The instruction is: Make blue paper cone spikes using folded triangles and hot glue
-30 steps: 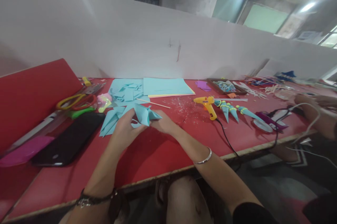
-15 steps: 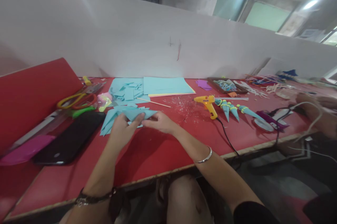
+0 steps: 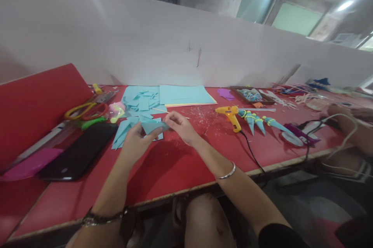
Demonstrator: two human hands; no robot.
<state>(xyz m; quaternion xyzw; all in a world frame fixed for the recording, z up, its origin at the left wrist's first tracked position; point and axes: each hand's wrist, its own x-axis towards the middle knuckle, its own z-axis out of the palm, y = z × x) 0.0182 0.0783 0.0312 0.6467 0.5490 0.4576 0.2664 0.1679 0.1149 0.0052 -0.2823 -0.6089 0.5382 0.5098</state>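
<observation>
A folded piece of light blue paper (image 3: 152, 125) is held just above the red table. My left hand (image 3: 136, 139) grips its left side and lower edge between thumb and fingers. At the paper's right tip, my right hand (image 3: 180, 125) is closed in a pinch. Beneath and to the left of my left hand lie more blue paper pieces (image 3: 119, 134), overlapping in a loose pile. Behind them sit small cut blue strips (image 3: 142, 102) and a stack of blue sheets (image 3: 185, 94). A thin wooden stick (image 3: 160, 110) lies partly hidden behind my right hand.
A yellow glue gun (image 3: 230, 115) with a black cord rests right of centre, beside blue paper cones (image 3: 256, 120). Left are a black phone (image 3: 80, 152) and scissors (image 3: 83, 112). A brown tray (image 3: 266, 101) stands behind. Another person's arm (image 3: 346, 123) reaches in at far right.
My right hand has shifted slightly up and right, its fingers now bent at the paper's tip. The paper has tilted, showing more of its face. My left hand stays nearly in place.
</observation>
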